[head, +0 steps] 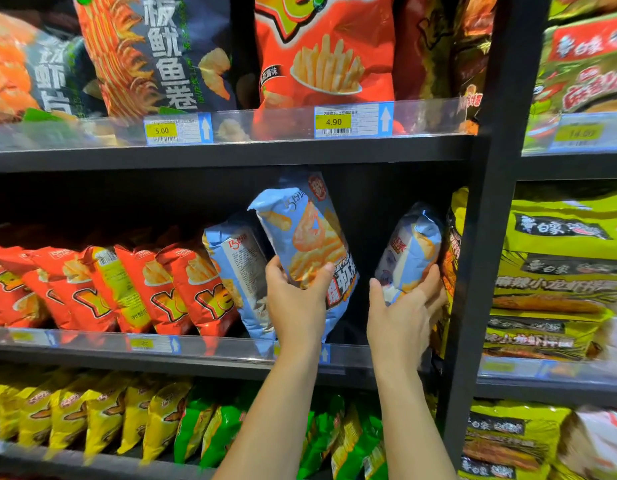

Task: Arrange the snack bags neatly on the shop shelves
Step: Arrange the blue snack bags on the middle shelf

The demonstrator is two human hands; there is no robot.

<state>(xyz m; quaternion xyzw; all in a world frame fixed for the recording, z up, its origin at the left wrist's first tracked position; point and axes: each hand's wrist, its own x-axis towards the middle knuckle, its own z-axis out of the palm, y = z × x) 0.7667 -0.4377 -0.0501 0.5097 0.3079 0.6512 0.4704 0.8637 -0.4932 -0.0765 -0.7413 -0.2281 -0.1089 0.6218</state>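
Plainly the job is midway: the left hand [295, 299] grips a light-blue snack bag [303, 237] by its lower half, holding it tilted over the middle shelf [196, 355]. The right hand [404, 313] curls round a second blue bag [409, 251] close to the black upright [487, 237]. A dark gap lies between them, so both bags likely have yet to be stood in place. A third blue bag [236, 271] already stands beside the row of red bags [127, 285], which lean unevenly. Yellow bags [92, 410] line the shelf below; beyond, larger bags fill the upper shelf behind a 4.90 price tag [334, 121].
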